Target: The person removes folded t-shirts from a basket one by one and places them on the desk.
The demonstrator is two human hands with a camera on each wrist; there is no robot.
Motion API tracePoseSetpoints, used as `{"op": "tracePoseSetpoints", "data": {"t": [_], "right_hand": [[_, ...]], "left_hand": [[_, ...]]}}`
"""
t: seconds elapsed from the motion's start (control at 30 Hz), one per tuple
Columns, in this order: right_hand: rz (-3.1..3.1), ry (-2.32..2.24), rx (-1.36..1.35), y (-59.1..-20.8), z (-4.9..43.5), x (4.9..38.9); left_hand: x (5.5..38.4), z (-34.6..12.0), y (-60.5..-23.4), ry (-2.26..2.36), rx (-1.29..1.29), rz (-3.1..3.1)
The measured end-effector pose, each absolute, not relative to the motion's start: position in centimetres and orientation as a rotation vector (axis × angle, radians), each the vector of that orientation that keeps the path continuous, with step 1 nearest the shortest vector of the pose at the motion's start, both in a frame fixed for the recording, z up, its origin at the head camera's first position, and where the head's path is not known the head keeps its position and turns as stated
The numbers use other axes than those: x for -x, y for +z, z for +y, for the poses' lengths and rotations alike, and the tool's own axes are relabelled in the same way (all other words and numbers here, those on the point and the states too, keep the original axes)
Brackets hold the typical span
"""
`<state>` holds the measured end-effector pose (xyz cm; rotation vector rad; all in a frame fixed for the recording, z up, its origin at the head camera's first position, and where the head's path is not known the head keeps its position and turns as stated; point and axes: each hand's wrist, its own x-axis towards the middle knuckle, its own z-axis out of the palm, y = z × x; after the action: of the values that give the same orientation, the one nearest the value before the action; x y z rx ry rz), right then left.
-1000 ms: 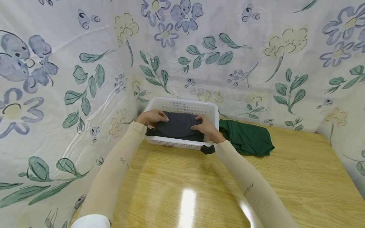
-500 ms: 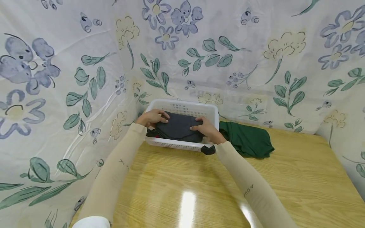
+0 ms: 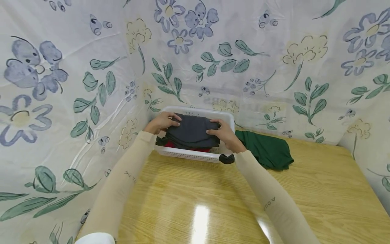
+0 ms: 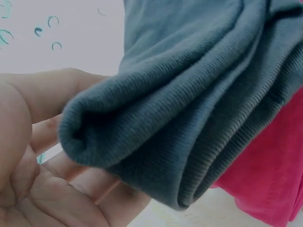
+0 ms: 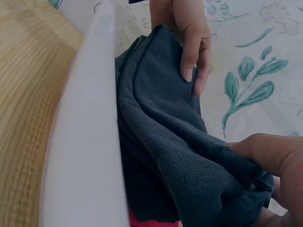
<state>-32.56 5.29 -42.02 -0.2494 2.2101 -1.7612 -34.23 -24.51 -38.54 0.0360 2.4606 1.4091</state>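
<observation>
A folded dark grey garment (image 3: pixel 195 130) is held by both hands over the white plastic basket (image 3: pixel 189 154). My left hand (image 3: pixel 163 122) grips its left end, thumb on top and fingers beneath, as the left wrist view shows around the folded knit edge (image 4: pixel 156 127). My right hand (image 3: pixel 223 133) pinches the opposite end; in the right wrist view, its thumb (image 5: pixel 265 151) presses on the cloth. Under the grey garment, a red garment (image 3: pixel 173 145) shows in the basket, pinkish in the left wrist view.
A dark green folded garment (image 3: pixel 265 149) lies on the wooden table (image 3: pixel 170 189) right of the basket. Floral sheeting (image 3: pixel 259 95) hangs close behind and to the left. A black piece (image 3: pixel 226 159) shows by the basket's front right corner, near the right wrist.
The grey garment has risen and shifted toward the back of the basket, with both hands gripping it. More of the red garment beneath has come into view.
</observation>
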Motion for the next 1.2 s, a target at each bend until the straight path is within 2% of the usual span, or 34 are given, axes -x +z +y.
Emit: {"op": "tracePoseSetpoints", "data": {"t": [0.2,1.2], "right_hand": [[2.223,-1.771,0.329,-41.3,6.5,32.4],[2.240,-1.812,0.349,-38.7,11.5,31.4]], "left_hand": [[34.1,-23.9,-38.0,1.446,-0.071,2.469],[33.2,-20.4,-35.4,1.532,-0.227,2.468]]}}
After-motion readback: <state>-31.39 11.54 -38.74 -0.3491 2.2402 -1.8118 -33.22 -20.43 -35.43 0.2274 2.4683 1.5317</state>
